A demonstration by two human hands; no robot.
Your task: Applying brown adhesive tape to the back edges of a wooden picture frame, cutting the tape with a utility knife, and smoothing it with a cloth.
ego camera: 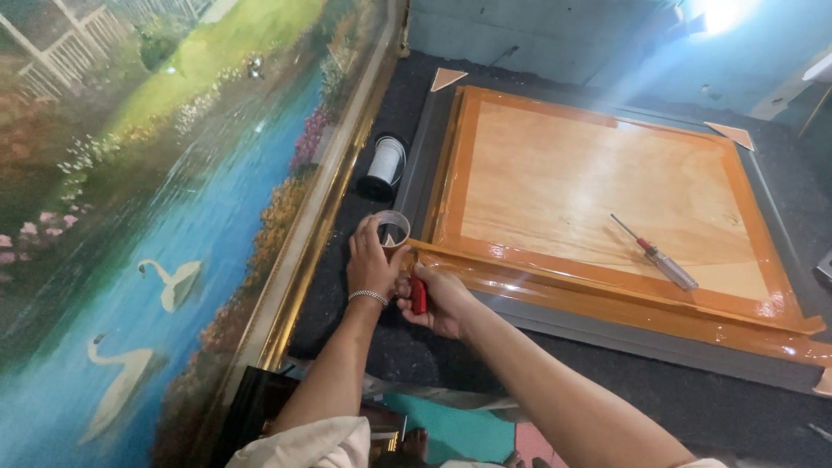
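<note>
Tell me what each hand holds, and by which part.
Left hand grips the tape roll over its outer rim. Right hand holds a red-handled tool by the handle; its tip is hidden.

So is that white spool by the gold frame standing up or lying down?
Lying down: the white spool rests on its side on the dark mat, one dark end facing the camera.

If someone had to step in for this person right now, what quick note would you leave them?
Left hand: holds the roll of brown tape at the near-left corner of the frame back.
Right hand: grips a small red-handled tool at the tape's start.
Done: brown tape lies along all four edges of the wooden backing; the near strip runs to the right corner.
Left: the near strip is still joined to the roll, uncut.
Nearby: a screwdriver on the board, a spool of white cord on the dark mat.
</note>
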